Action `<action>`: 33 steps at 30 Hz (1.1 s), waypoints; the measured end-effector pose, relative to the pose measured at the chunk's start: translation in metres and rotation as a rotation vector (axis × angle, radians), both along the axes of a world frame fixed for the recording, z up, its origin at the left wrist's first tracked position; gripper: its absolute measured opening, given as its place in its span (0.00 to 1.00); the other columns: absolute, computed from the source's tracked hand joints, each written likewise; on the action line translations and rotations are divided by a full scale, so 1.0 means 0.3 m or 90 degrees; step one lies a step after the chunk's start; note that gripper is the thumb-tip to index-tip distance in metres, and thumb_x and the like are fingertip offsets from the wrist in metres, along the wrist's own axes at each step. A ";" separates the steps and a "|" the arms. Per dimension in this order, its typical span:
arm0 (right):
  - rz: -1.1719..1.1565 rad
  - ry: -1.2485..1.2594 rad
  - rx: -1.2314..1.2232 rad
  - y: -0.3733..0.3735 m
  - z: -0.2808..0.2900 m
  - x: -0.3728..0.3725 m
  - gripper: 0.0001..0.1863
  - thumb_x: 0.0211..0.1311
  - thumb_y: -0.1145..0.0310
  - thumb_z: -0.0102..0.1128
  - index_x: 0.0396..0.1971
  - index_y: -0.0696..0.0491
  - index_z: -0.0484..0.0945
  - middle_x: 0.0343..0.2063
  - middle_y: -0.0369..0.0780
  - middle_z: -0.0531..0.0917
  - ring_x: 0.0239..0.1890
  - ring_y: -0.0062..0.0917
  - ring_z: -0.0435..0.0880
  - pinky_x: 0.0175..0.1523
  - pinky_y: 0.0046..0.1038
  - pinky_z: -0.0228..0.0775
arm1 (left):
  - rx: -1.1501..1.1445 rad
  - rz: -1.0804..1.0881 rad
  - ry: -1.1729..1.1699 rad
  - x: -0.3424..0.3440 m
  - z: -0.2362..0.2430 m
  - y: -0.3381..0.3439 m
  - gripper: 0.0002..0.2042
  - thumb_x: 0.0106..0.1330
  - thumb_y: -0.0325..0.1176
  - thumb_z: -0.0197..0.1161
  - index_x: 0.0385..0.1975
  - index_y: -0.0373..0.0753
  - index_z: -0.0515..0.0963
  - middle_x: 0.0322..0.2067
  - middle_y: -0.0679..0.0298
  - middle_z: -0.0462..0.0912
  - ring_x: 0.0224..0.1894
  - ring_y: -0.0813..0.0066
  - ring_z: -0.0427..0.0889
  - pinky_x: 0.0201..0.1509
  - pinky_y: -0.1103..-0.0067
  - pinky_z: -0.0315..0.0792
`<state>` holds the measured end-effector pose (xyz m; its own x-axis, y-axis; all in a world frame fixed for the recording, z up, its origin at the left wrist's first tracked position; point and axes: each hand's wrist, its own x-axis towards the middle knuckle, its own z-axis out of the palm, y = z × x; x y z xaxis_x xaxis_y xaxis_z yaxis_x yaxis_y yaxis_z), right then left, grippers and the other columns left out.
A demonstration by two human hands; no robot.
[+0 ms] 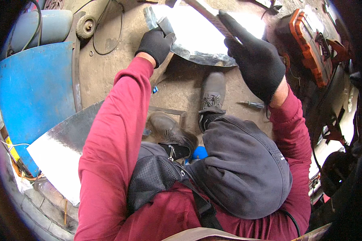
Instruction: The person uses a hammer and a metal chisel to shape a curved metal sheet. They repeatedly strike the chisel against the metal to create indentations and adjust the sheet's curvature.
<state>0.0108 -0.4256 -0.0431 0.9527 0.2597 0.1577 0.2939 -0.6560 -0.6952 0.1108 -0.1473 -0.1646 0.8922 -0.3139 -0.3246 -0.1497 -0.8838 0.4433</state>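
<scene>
A bright sheet of metal (pixel 199 38) with a bent, dull grey edge lies at the top middle, its surface washed out by glare. My left hand (pixel 155 45), in a black glove, is closed on a grey metal strip (pixel 165 25) at the sheet's left corner. I cannot tell whether strip and sheet are one piece. My right hand (pixel 258 60), also gloved in black, grips a long, narrow tool with a pale shaft (pixel 208 17) above the sheet, the index finger stretched along it. The upper frame edge cuts off the tool's far end.
A screwdriver (pixel 251 104) lies on the floor right of my boot (pixel 213 90). An orange and black case (pixel 307 48) stands at the right. Leftward are a blue panel (pixel 36 86), another shiny metal sheet (pixel 62 148), a blue-grey tank (pixel 44 29), a small wheel (pixel 86 27) and a cable (pixel 122 30).
</scene>
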 end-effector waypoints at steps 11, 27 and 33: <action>0.049 -0.092 0.030 -0.028 0.037 0.065 0.31 0.73 0.75 0.60 0.74 0.45 0.69 0.34 0.45 0.87 0.27 0.25 0.81 0.36 0.31 0.78 | 0.038 0.016 -0.016 -0.008 0.037 -0.068 0.20 0.71 0.48 0.61 0.41 0.34 0.85 0.41 0.39 0.85 0.47 0.39 0.85 0.52 0.57 0.78; -0.025 -0.086 0.172 -0.013 0.013 0.052 0.27 0.72 0.76 0.62 0.70 0.49 0.74 0.52 0.47 0.87 0.41 0.30 0.91 0.47 0.30 0.82 | -0.011 0.078 0.024 -0.033 0.040 -0.058 0.20 0.71 0.48 0.59 0.42 0.35 0.86 0.41 0.43 0.86 0.48 0.41 0.85 0.54 0.57 0.79; -0.017 -0.192 -0.057 -0.013 -0.007 0.005 0.28 0.72 0.75 0.62 0.71 0.49 0.73 0.41 0.48 0.89 0.31 0.37 0.86 0.39 0.33 0.78 | -0.009 0.053 -0.065 -0.047 0.006 -0.086 0.24 0.72 0.51 0.61 0.37 0.31 0.85 0.38 0.40 0.86 0.44 0.40 0.86 0.48 0.59 0.79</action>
<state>0.0124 -0.4296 -0.0453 0.8733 0.2602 0.4120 0.4595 -0.7210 -0.5186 0.0966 -0.1732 -0.1627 0.9438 -0.2406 -0.2265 -0.1207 -0.8892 0.4414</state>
